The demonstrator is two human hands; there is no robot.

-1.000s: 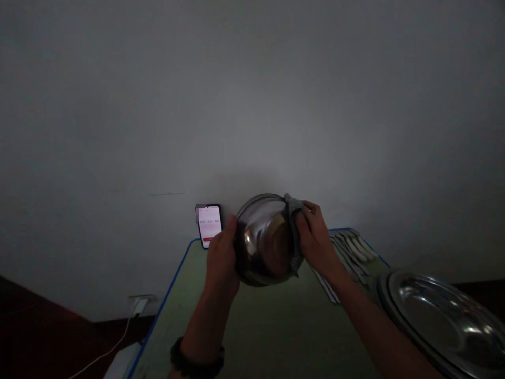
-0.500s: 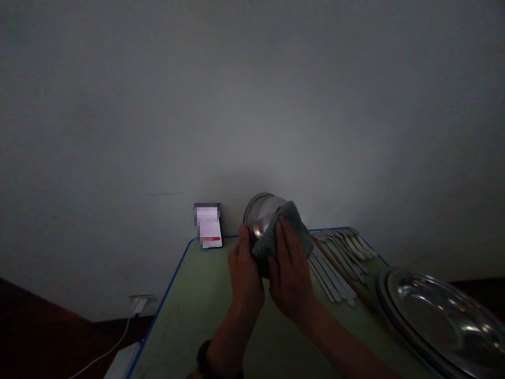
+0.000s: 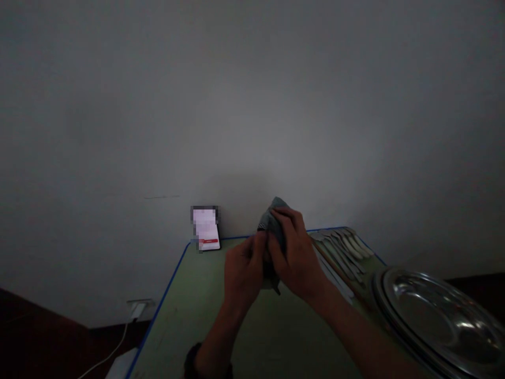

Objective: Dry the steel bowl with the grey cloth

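My two hands meet above the far middle of the green table. My right hand is closed on a grey cloth, which bunches over the top of what the hands hold. My left hand is curled against it from the left, with a dark watch band at the wrist. The steel bowl is almost wholly hidden behind the cloth and both hands; only a dark sliver shows between them.
A phone with a lit screen leans on the wall at the table's back edge. Several pieces of steel cutlery lie in a row at the right. Large steel plates are stacked at the near right. A wall socket with a white cable is at lower left.
The bowl was held open towards me, then turned away; now cloth and hands cover it. My right hand has moved with the cloth from the bowl's right rim over its top.
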